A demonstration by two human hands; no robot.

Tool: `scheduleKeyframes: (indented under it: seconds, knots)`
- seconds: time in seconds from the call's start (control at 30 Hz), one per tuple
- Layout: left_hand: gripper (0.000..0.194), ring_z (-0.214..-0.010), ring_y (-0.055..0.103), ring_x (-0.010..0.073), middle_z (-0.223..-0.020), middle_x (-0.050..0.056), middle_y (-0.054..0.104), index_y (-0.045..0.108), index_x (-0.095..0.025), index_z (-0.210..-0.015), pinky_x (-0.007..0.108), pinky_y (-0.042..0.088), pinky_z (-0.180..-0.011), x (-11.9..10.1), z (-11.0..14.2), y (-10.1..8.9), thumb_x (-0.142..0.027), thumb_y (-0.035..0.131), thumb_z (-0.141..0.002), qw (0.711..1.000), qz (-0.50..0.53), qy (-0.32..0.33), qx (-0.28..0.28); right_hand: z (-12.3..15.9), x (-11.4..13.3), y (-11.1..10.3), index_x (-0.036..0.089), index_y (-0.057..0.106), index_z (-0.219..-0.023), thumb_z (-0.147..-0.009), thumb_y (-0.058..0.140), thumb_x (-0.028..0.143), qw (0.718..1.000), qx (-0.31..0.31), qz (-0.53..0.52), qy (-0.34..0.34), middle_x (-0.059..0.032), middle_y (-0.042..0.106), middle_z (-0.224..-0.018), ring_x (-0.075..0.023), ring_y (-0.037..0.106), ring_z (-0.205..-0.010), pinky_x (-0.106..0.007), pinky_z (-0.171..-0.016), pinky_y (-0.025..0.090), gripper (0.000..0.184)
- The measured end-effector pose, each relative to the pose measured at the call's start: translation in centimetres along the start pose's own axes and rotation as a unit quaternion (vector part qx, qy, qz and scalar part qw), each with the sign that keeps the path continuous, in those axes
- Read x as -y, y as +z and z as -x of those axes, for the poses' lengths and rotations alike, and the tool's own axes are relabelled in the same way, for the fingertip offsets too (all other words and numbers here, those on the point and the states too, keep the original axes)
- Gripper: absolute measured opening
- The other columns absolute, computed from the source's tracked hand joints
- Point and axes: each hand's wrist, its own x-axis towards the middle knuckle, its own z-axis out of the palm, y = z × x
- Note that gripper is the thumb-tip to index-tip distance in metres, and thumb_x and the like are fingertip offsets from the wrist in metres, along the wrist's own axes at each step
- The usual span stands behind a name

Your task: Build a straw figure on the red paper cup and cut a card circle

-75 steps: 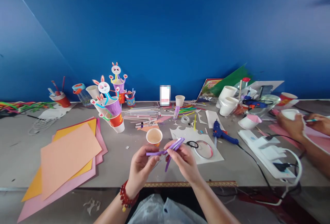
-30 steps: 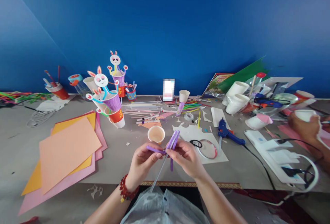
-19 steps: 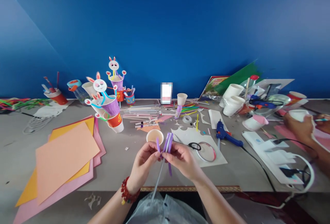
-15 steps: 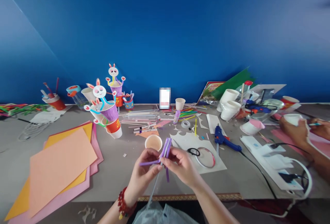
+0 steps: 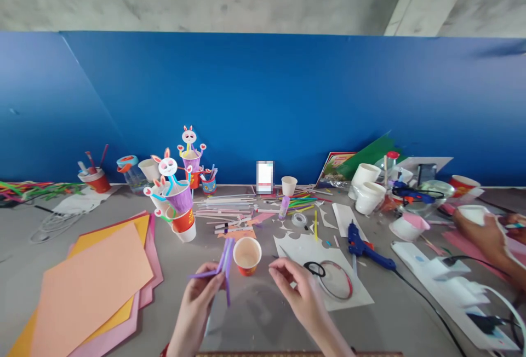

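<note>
My left hand (image 5: 201,291) pinches a bundle of bent purple straws (image 5: 225,264). One straw sticks out to the left, and a pale straw trails down below the hand. Just right of the bundle stands a paper cup (image 5: 247,255), upright, with a red outside. My right hand (image 5: 293,286) hovers right of the cup with its fingers loosely curved, the thumb apart and nothing seen in them. Close by on its right, black-handled scissors (image 5: 314,268) and a ring-shaped band (image 5: 339,280) lie on cut white paper (image 5: 359,297).
Coloured paper sheets (image 5: 94,280) lie at left, beside cups with rabbit figures (image 5: 181,198). Loose straws (image 5: 226,202), a glue stick (image 5: 283,207) and a tape roll (image 5: 299,219) lie behind. A blue glue gun (image 5: 365,247) and power strip (image 5: 435,280) are at right, near another person's hand (image 5: 482,234).
My hands have parted: the left has moved left with the purple straws, while the right has let go of them and drawn away right. The view has tilted up.
</note>
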Motion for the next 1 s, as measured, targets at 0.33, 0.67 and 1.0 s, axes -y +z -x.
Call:
scheduleKeyframes:
  seconds: [0.33,0.67,1.0]
  knots:
    - [0.034,-0.058,0.054,0.0119,-0.065,-0.002,0.06,0.067,-0.015,-0.088,0.022,0.042,-0.056,-1.1,-2.4,-1.3,-0.04,0.081,-0.07,0.995,-0.095,-0.008,-0.012,-2.7,-0.3,1.7,0.024,0.065,-0.109,-0.086,0.058,0.01,0.967,0.095,0.182,-0.149,-0.009,0.064,-0.125,-0.0262,0.063,-0.107,-0.038,-0.086,0.054,0.028]
    - [0.082,-0.108,0.063,0.0342,-0.118,0.016,0.066,0.044,-0.021,-0.139,0.047,0.053,-0.083,0.3,-4.4,-4.1,-0.042,0.08,-0.068,0.918,-0.333,0.176,-0.126,-1.6,0.7,-0.1,0.021,0.063,-0.089,-0.093,0.051,0.013,0.966,0.1,0.149,-0.186,-0.0054,0.066,-0.088,-0.0209,0.057,-0.085,-0.033,-0.075,0.048,0.015]
    - [0.07,-0.115,0.063,0.0352,-0.127,0.013,0.067,0.059,-0.024,-0.131,0.042,0.051,-0.099,-0.8,1.1,0.2,-0.028,0.086,-0.067,0.964,-0.167,-0.016,0.205,0.0,1.7,0.8,0.023,0.061,-0.117,-0.091,0.06,0.026,0.976,0.131,-0.07,-0.162,-0.0086,0.065,-0.114,-0.0191,0.064,-0.092,-0.032,-0.085,0.053,0.026]
